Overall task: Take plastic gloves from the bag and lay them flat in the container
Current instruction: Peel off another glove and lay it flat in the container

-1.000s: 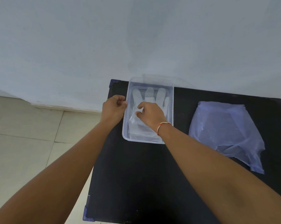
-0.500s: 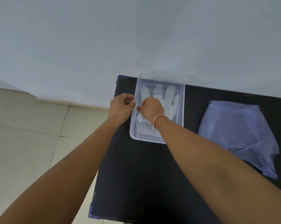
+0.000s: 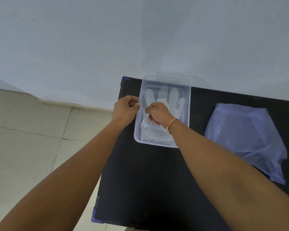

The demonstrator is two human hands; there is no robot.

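A clear plastic container (image 3: 188, 104) stands at the far left of the black table (image 3: 150, 180). Translucent plastic gloves (image 3: 173, 97) lie inside it, fingers pointing away from me. My left hand (image 3: 126, 108) grips the container's left rim with curled fingers. Inside the container, my right hand (image 3: 158, 113) has its fingers closed on the crumpled lower part of a glove (image 3: 146, 125). The bluish plastic bag (image 3: 245, 139) lies flat on the table to the right, apart from both hands.
A pale wall rises right behind the table. Tiled floor shows to the left, below the table's left edge. Blue corner guards (image 3: 95, 217) mark the table's left corners.
My right hand has drawn back toward me inside the container and pinched the glove's lower part. The left hand stays on the rim. The view has shifted left.
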